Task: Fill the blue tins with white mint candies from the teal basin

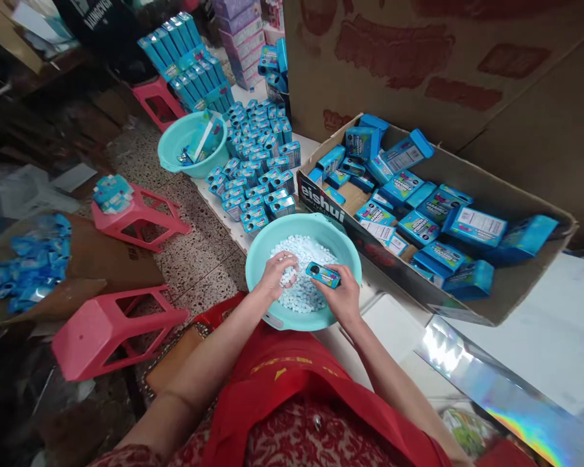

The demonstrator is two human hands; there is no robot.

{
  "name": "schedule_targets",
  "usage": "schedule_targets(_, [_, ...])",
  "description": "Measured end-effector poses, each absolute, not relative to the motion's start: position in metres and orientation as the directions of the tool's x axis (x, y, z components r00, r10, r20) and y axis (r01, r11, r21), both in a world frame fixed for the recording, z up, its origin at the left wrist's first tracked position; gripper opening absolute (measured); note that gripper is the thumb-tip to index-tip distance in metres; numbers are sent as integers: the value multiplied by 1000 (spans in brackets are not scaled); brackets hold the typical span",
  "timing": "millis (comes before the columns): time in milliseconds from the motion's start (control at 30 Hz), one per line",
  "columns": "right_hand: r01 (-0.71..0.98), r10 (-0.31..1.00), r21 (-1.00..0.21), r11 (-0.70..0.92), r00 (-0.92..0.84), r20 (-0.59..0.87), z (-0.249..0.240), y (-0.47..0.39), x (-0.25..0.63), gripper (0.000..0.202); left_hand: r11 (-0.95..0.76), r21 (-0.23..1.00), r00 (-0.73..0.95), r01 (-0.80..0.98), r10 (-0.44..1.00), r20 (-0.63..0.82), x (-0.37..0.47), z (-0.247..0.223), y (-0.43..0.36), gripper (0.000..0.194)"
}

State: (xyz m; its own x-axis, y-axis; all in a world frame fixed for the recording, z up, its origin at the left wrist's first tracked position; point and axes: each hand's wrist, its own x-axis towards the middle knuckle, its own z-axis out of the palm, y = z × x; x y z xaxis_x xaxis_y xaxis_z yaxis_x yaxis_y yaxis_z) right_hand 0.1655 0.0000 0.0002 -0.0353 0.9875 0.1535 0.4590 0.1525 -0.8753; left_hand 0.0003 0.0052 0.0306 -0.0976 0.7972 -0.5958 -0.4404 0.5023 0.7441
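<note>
A turquoise basin [255, 256] holds a heap of small white pellets [304, 295]. My left hand [276, 274] is curled over the pellets on the basin's left side, with some white pellets in its fingers. Above the basin's right part, my right hand [339, 290] grips a small blue box [322, 274] that lies tilted, with a dark round opening on its face. The two hands are apart, the box between them.
An open carton [384, 256] of blue boxes stands right of the basin. Rows of small blue boxes [257, 168] fill the table behind. Another turquoise basin [168, 146] stands back left. Pink stools [95, 331] and a bag of blue packs [34, 259] are at left.
</note>
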Motion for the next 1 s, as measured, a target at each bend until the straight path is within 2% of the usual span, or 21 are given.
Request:
schedule_targets(167, [502,986,-855,132,-157,60,1,-5,149,29,217,764,-239,-608,867,-437,18,47,19,28])
schedule_targets(333, [535,984,-830,155,-156,84,19,-5,143,29,99,786,-349,-611,857,-380,25,49,21,26])
schedule_targets(533, [531,982,-836,137,-181,46,24,1,146,29,114,810,-399,-575,825,-400,27,56,25,28])
schedule_targets(767, [472,982,-870,144,-174,68,27,1,146,31,89,860,-435,-502,834,-340,30,60,25,29])
schedule_targets(1000, [462,982,-872,163,-161,99,32,2,145,30,103,866,-445,-490,824,-350,30,66,26,30])
